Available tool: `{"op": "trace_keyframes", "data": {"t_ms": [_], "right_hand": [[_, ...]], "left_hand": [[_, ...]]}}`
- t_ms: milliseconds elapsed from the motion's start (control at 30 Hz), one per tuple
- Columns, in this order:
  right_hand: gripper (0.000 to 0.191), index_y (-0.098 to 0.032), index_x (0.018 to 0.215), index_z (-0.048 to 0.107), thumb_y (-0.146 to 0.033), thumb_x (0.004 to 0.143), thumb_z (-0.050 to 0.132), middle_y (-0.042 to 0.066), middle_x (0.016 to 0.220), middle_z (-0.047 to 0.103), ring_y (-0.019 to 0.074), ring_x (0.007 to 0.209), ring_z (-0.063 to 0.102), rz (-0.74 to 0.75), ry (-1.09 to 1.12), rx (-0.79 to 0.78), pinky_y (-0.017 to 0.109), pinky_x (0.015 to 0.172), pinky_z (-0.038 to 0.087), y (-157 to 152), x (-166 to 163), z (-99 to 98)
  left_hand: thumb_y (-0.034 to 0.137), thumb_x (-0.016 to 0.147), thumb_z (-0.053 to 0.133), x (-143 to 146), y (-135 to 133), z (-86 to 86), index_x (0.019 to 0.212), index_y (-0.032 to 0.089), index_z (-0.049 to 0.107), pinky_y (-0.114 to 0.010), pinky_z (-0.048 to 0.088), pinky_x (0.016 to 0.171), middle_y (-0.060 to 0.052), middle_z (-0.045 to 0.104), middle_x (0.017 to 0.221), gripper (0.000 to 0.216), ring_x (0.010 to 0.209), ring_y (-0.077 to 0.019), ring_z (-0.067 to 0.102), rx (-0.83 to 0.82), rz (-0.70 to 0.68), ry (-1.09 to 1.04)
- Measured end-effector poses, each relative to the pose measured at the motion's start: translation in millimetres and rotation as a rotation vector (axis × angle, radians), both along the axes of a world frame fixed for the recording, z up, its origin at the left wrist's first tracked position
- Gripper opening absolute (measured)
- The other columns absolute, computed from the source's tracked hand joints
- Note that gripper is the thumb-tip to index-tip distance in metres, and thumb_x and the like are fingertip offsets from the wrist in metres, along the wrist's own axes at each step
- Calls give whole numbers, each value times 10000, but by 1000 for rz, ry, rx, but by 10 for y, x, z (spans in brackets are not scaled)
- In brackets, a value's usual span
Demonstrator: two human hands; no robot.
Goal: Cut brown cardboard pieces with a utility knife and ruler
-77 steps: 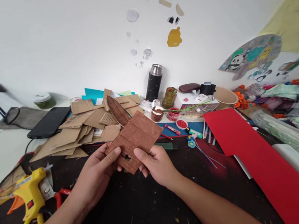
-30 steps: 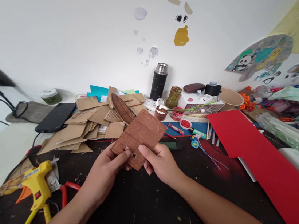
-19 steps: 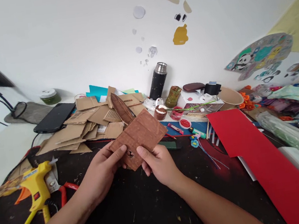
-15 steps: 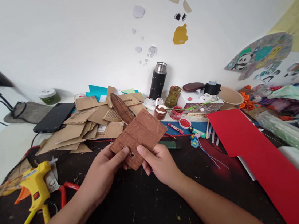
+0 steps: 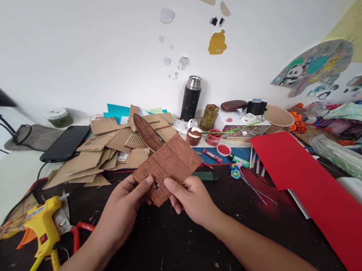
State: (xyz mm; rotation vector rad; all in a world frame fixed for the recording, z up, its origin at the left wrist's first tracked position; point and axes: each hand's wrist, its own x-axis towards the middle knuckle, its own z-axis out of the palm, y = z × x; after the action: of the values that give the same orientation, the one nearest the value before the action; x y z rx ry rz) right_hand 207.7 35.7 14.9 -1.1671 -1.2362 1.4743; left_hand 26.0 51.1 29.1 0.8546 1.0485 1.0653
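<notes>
Between both hands I hold a brown-painted cardboard piece (image 5: 171, 159), tilted, above the dark work surface. My left hand (image 5: 126, 202) pinches its lower left edge, thumb on top. My right hand (image 5: 191, 198) grips the lower right edge, its thumb lying on the face. A small dark hole shows in the piece between the two thumbs. Just behind its upper edge is a pointed brown-painted cardboard strip (image 5: 147, 131); whether the two are joined I cannot tell. The fingers beneath the cardboard are mostly hidden.
Left lie a yellow glue gun (image 5: 44, 226) and red-handled pliers (image 5: 77, 238). Cardboard scraps (image 5: 85, 166) are heaped behind. At the back stand a black flask (image 5: 191, 98) and a brown paint jar (image 5: 193, 137). A red sheet (image 5: 310, 185) stretches along the right.
My left thumb has shifted slightly left on the cardboard, so more of the small hole shows. Both hands keep their grip, and the piece has barely moved.
</notes>
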Motion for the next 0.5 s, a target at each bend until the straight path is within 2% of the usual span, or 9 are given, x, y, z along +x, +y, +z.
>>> {"op": "trace_keyframes", "data": {"t_ms": [167, 300, 500], "right_hand": [[763, -219, 543, 574, -871, 931, 657, -16, 449, 511, 103, 407, 468, 21, -12, 15, 262, 471, 332, 20, 27, 31], [768, -218, 541, 565, -891, 894, 678, -16, 471, 527, 101, 405, 476, -14, 11, 5, 260, 463, 329, 34, 35, 73], [735, -219, 579, 557, -872, 874, 721, -18, 475, 549, 93, 394, 481, -32, 21, 10, 244, 446, 339, 32, 35, 64]], "left_hand": [[611, 694, 981, 0, -1, 54, 948, 187, 801, -279, 523, 604, -49, 752, 848, 526, 702, -168, 607, -29, 85, -85], [625, 726, 953, 7, 4, 88, 982, 191, 794, -273, 525, 567, -63, 770, 881, 529, 717, -181, 644, -16, 113, -151], [593, 673, 990, -6, 27, 83, 861, 205, 754, -254, 530, 569, -4, 700, 796, 491, 683, -149, 614, -6, 145, -126]]}}
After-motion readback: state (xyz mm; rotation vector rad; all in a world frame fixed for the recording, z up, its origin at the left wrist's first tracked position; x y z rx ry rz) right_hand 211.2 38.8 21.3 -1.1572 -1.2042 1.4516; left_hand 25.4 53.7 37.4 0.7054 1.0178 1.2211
